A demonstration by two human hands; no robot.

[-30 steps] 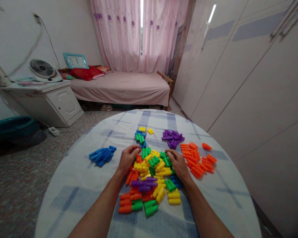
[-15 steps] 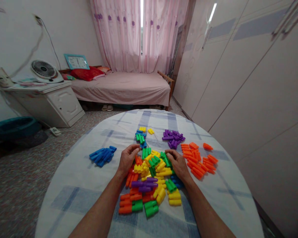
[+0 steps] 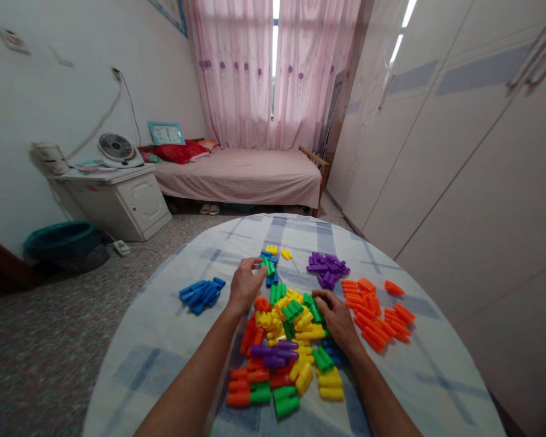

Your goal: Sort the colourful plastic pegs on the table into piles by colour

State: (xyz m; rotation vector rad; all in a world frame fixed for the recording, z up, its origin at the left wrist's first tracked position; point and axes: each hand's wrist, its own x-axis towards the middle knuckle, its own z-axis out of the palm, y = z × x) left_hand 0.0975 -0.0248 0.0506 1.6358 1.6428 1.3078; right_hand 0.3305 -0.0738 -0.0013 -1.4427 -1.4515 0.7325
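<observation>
Plastic building blocks shaped like joined tubes form a mixed pile on the table, with yellow blocks [image 3: 310, 332], orange-red blocks [image 3: 239, 385] and purple blocks [image 3: 273, 353]. My left hand [image 3: 246, 285] reaches to a small blue stack [image 3: 272, 279] behind the pile. Thumb and forefinger are apart at the near side of a green block [image 3: 268, 267] on that stack. At the pile's right side, my right hand [image 3: 337, 315] has its fingers curled against another green building block [image 3: 312, 308]; its fingertips are partly hidden.
Sorted groups lie around: blue blocks [image 3: 202, 294] at left, purple blocks [image 3: 328, 268] behind, orange blocks [image 3: 375, 312] at right. The round table [image 3: 131, 370] has a checked cloth. Beyond it stand a bed [image 3: 246, 176], a cabinet [image 3: 143, 203] and a wardrobe [image 3: 459, 182].
My left hand has moved forward from the pile's left edge to the green block on the blue stack. My right hand stays at the pile. The camera view has tilted up slightly.
</observation>
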